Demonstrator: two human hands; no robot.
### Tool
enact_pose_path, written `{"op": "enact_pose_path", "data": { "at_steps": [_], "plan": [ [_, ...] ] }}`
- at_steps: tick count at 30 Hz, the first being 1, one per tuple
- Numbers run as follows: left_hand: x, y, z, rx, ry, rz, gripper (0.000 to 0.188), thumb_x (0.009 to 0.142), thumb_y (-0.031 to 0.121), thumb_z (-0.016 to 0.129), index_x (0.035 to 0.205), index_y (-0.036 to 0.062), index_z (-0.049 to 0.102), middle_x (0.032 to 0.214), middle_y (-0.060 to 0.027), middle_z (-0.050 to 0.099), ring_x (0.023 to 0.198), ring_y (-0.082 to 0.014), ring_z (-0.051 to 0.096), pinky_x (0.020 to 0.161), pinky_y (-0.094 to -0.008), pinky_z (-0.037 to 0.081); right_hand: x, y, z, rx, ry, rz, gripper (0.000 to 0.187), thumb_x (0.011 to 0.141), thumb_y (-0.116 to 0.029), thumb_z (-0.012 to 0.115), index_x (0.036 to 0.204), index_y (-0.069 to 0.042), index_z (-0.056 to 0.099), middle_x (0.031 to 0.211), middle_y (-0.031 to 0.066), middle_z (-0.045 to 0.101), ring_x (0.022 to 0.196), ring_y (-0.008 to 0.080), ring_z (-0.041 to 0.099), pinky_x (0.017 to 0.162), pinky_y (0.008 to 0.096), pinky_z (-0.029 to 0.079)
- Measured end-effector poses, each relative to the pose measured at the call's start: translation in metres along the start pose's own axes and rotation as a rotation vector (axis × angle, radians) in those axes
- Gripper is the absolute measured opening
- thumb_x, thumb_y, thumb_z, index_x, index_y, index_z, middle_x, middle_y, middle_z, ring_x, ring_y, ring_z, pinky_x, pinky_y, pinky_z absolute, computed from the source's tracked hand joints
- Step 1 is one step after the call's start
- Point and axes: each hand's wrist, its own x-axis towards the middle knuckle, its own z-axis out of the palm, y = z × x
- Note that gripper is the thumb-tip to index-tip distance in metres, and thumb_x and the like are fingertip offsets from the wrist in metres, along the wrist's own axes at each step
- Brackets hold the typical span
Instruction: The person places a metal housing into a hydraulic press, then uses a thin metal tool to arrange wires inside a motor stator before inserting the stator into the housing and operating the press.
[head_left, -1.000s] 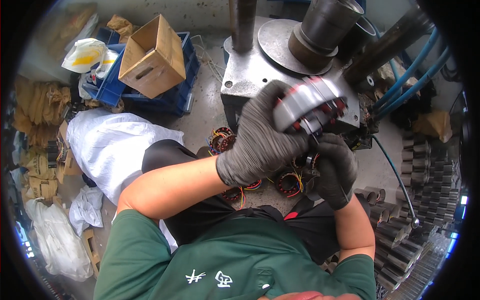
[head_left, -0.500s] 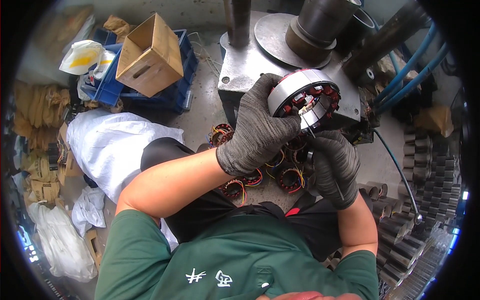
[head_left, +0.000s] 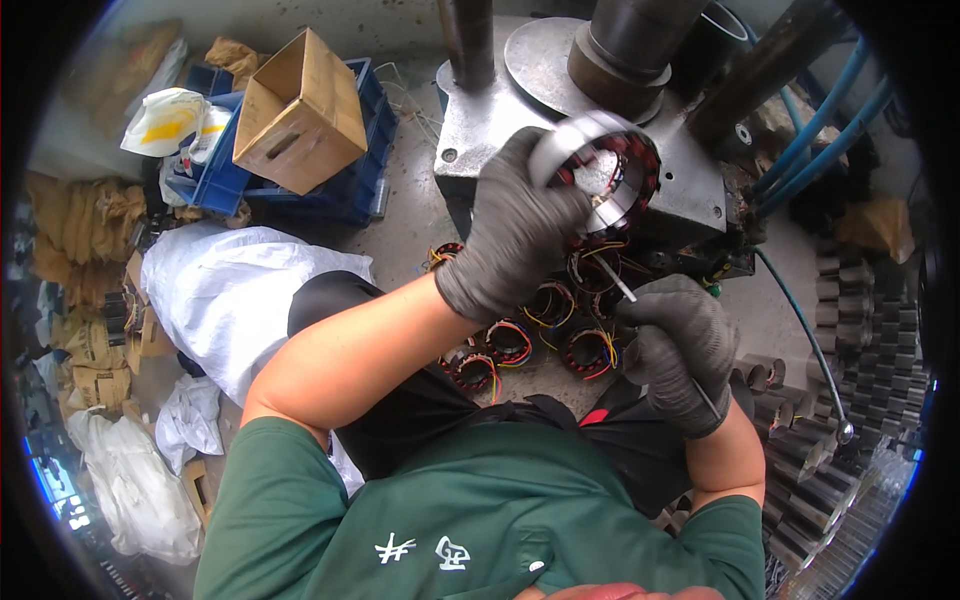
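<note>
My left hand, in a dark grey glove, is closed around the near-left side of a shiny metal ring. Inside that ring sits a motor stator with red-coated windings, blurred by motion. My right hand, gloved as well, makes a fist around a thin metal rod. The rod's bare end sticks out toward the ring's lower edge, apart from it as far as I can see. Below the ring, several wound stators with coloured wires stand on the floor between my legs.
A steel press table with thick columns and a round plate stands ahead. Blue hoses run at its right. Stacked metal rings line the far right. To the left are a cardboard box, blue crates and a white sack.
My right hand has drawn the rod down and away from inside the ring. My left hand has shifted slightly left and turned the ring, which is now more tilted.
</note>
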Motion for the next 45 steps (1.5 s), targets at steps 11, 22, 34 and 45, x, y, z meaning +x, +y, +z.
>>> {"op": "enact_pose_path", "data": {
  "at_steps": [11, 22, 34, 45],
  "plan": [
    [0.005, 0.010, -0.010, -0.233, 0.033, -0.053, 0.050, 0.077, 0.007, 0.060, 0.126, -0.0003, 0.058, 0.088, -0.0067, 0.061, 0.065, -0.0160, 0.060, 0.058, -0.0301, 0.056, 0.007, 0.017, 0.000, 0.078, 0.116, -0.086, 0.021, 0.088, 0.002, 0.062, 0.109, -0.001, 0.066, 0.096, 0.0182, 0.068, 0.081, 0.0341, 0.068, 0.075, 0.0429, 0.057],
    [-0.005, 0.014, -0.012, -0.195, -0.074, -0.059, 0.053, 0.079, 0.009, 0.060, 0.131, -0.0018, 0.057, 0.093, -0.0059, 0.065, 0.073, -0.0151, 0.066, 0.063, -0.0303, 0.059, 0.009, 0.020, 0.005, -0.009, 0.075, -0.139, 0.021, 0.092, 0.001, 0.060, 0.113, 0.000, 0.064, 0.104, 0.0192, 0.069, 0.089, 0.0329, 0.068, 0.080, 0.0420, 0.057],
    [-0.021, 0.012, -0.004, -0.137, 0.018, -0.018, 0.051, 0.077, 0.003, 0.070, 0.125, -0.0039, 0.058, 0.111, -0.0123, 0.071, 0.097, -0.0176, 0.072, 0.084, -0.0326, 0.062, 0.012, 0.028, 0.020, -0.013, 0.076, -0.102, 0.026, 0.088, 0.007, 0.065, 0.112, -0.004, 0.064, 0.105, 0.0169, 0.069, 0.087, 0.0345, 0.070, 0.075, 0.0412, 0.060],
    [-0.016, 0.008, 0.001, 0.281, 0.060, 0.070, 0.050, 0.073, 0.011, 0.080, 0.117, -0.0018, 0.060, 0.102, -0.0155, 0.072, 0.092, -0.0207, 0.071, 0.082, -0.0366, 0.060, 0.012, 0.027, 0.023, -0.243, 0.102, -0.121, 0.029, 0.083, 0.003, 0.071, 0.110, -0.006, 0.066, 0.097, 0.0163, 0.070, 0.084, 0.0364, 0.071, 0.070, 0.0429, 0.059]
  ]
}}
